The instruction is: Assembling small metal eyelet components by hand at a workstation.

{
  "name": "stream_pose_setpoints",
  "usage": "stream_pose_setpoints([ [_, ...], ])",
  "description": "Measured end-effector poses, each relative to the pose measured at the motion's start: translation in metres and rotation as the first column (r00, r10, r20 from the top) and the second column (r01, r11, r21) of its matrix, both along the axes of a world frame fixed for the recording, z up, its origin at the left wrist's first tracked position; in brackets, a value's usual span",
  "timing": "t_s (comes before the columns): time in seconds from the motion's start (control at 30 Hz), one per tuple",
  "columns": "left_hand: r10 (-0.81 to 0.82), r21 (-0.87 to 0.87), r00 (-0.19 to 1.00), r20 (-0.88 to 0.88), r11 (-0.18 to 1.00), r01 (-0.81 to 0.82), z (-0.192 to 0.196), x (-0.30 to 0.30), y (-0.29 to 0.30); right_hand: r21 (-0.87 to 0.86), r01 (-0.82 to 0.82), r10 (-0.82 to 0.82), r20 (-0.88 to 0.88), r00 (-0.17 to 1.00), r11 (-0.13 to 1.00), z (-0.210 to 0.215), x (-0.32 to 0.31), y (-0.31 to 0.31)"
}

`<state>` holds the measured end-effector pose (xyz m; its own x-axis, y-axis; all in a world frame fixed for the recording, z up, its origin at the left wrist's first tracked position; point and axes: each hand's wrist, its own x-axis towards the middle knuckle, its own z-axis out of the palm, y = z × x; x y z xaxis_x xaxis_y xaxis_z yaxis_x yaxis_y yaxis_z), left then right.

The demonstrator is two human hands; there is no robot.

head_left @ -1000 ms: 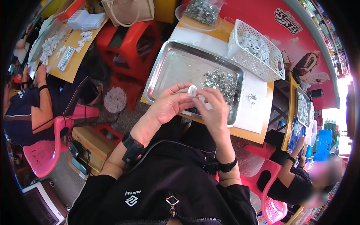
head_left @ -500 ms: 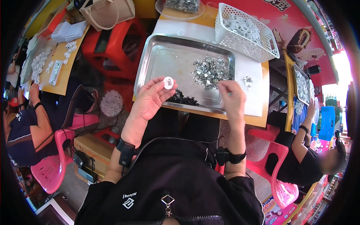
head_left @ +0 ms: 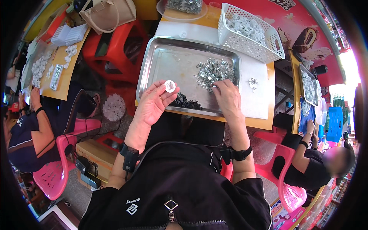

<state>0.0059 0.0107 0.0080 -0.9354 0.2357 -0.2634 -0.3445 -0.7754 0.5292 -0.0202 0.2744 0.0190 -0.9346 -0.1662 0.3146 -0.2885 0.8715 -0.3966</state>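
White round disc [head_left: 170,86], small and flat with a squarish mark at its centre, is pinched between the thumb and fingertips of my left hand [head_left: 153,104], raised above the near-left corner of the metal tray [head_left: 168,65]. Further left, beyond my own reach, another person in a dark top [head_left: 23,134] sits on a pink chair [head_left: 50,176] at a wooden side table [head_left: 61,82] strewn with small pale parts; a red stool [head_left: 115,50] and a beige bag [head_left: 107,13] stand between that table and mine. My left hand is closed narrowly on the disc, its forearm wearing a dark wrist strap [head_left: 129,157]. Just right of it, inside the tray's near edge, lies a heap of small black pieces [head_left: 186,102]. Centre-right in the tray sits a pile of silvery metal parts [head_left: 214,71]; my right hand [head_left: 228,100] rests palm down with curled fingers touching the near edge of that pile, though I cannot tell whether it grips any piece. The tray lies on a table [head_left: 264,123] covered partly with white sheeting. A white perforated basket [head_left: 264,51] holding pale round pieces stands at the far right corner, and a small cluster of metal parts [head_left: 253,82] lies on the sheeting beside the tray. At far right a second person [head_left: 306,168] sits on a pink chair.
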Motion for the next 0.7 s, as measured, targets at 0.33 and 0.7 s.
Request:
stream_pose_setpoints([
  [0.33, -0.028, -0.013, 1.0, 0.004, 1.0, 0.028, 0.001, -0.003, 0.001, 0.009, 0.019, -0.02, 0.047, 0.999, 1.0, -0.005, 0.0, -0.007],
  [0.7, -0.016, -0.016, 0.999, 0.047, 1.0, 0.017, 0.008, 0.002, 0.002, 0.033, -0.016, 0.016, -0.013, 1.0, 0.999, -0.008, -0.003, -0.011],
])
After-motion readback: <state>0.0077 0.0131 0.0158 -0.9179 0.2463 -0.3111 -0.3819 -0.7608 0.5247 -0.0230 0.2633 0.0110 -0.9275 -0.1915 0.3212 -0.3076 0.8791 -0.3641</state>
